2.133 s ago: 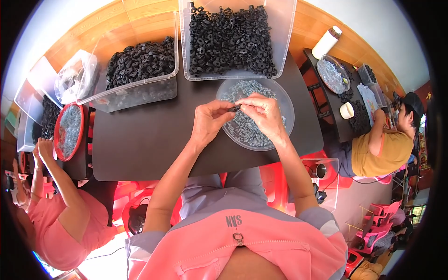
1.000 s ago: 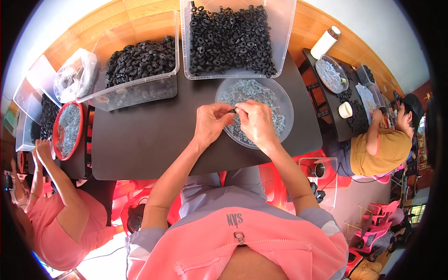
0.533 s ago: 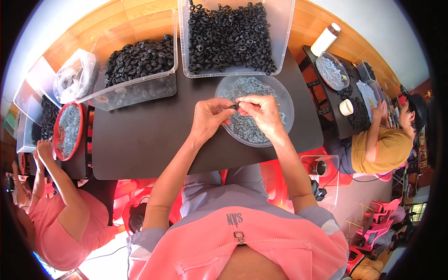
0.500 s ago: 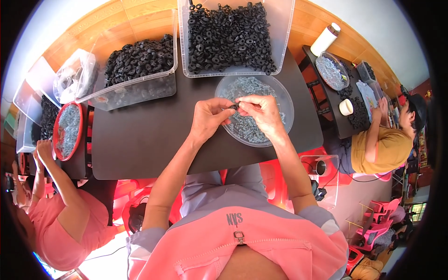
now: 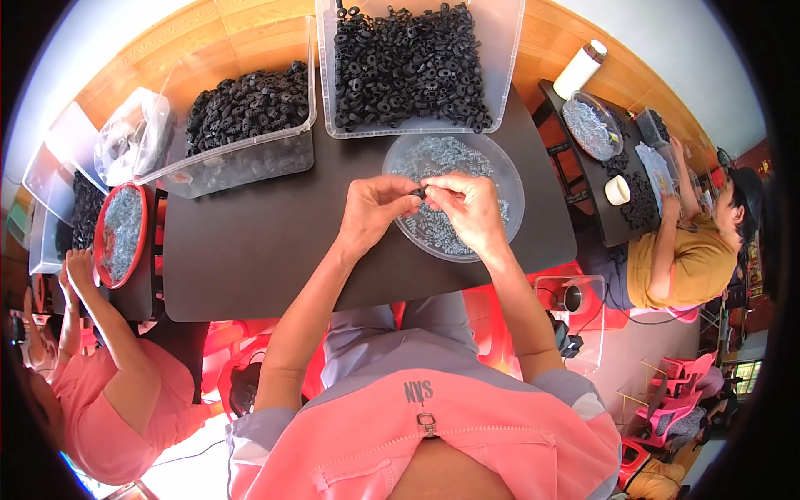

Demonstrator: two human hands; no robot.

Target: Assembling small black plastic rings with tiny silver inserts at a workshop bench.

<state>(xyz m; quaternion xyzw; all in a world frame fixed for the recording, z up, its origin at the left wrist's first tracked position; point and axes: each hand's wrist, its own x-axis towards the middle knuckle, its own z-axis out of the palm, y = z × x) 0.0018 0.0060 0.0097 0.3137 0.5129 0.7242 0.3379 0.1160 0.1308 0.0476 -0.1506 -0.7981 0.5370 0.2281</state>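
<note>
Between the fingertips of both hands is a small black plastic part point(image 5: 419, 192), mostly covered by the fingers. My left hand point(image 5: 372, 210) pinches it from the left; my right hand point(image 5: 468, 208) pinches it from the right. Both hands are over the near-left part of a round clear tub point(image 5: 517, 196), which holds many small shiny grey-blue pieces point(image 5: 454, 154). Beyond it stands a big clear bin point(image 5: 510, 67) with a heap of black ring-like plastic parts point(image 5: 408, 71). Left of that, another clear bin point(image 5: 242, 162) holds black parts point(image 5: 250, 104).
All this stands on a dark table point(image 5: 250, 250). To the left, a person in pink point(image 5: 125, 392) works by a red basket point(image 5: 143, 242) of shiny pieces. To the right, a person in a mustard shirt point(image 5: 679, 262) sits at another table with a white bottle point(image 5: 579, 71) and a cup point(image 5: 617, 191).
My hands stay in nearly the same place, with fingers shifting slightly around the black part. The person on the right has stretched one arm out toward the small bin.
</note>
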